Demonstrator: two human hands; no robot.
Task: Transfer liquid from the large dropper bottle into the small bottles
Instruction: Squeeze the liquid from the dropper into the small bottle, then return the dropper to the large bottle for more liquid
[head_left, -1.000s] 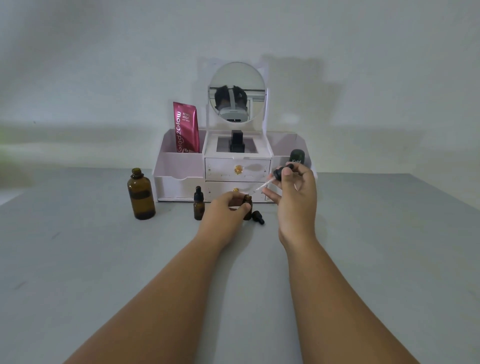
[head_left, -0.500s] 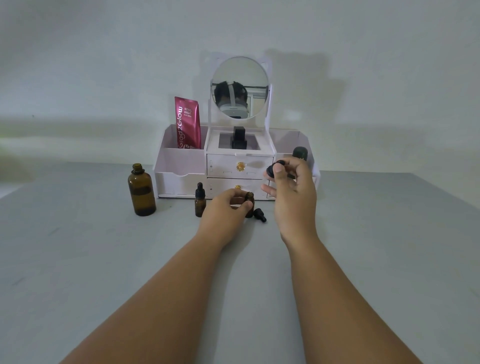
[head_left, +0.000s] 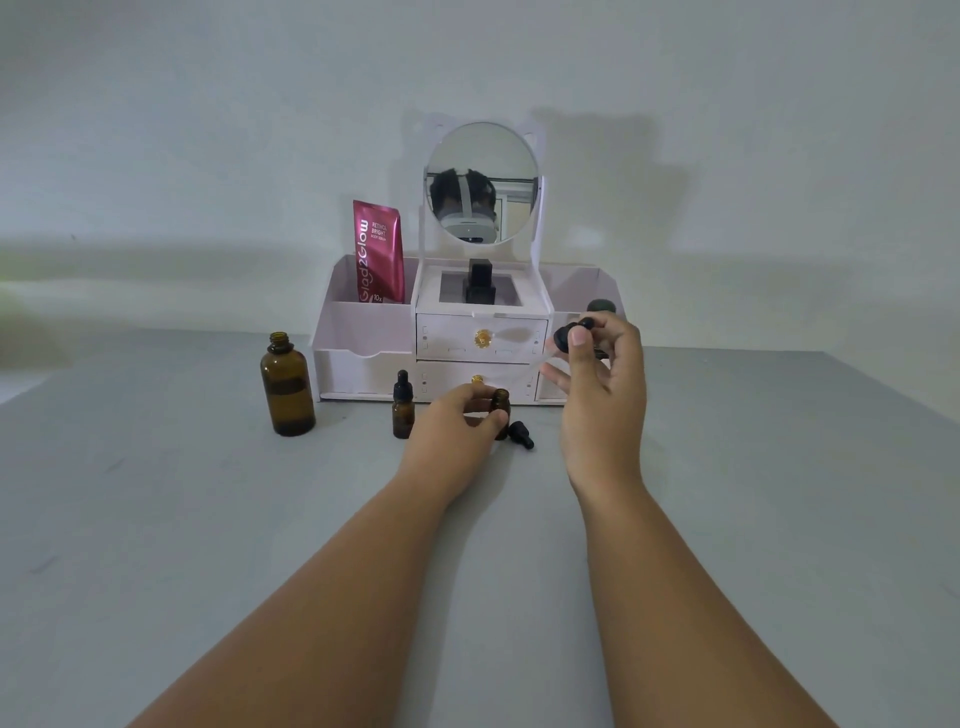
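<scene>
Only 1 view here, the head cam looking down at a grey table (head_left: 156, 519). Left hand (head_left: 457, 426) is curled around a small open amber bottle (head_left: 501, 402) that stands on the table, fingers wrapped round its lower half, neck poking out on top. Its little black cap (head_left: 521, 434) lies on its side just beside it, to the right. Right hand (head_left: 602, 384) is up in the air, above and to the right of that bottle, thumb and fingertips pinched on the black bulb of the big dropper (head_left: 571, 332); the glass tube is too faint to make out properly. The large amber bottle (head_left: 287, 387) sits uncapped well off to the left, partly full. A 2nd small bottle (head_left: 402, 406), dropper cap on, stands between them. Behind everything is a white organizer (head_left: 363, 332) with a round mirror (head_left: 482, 182) and a red tube (head_left: 379, 252).
</scene>
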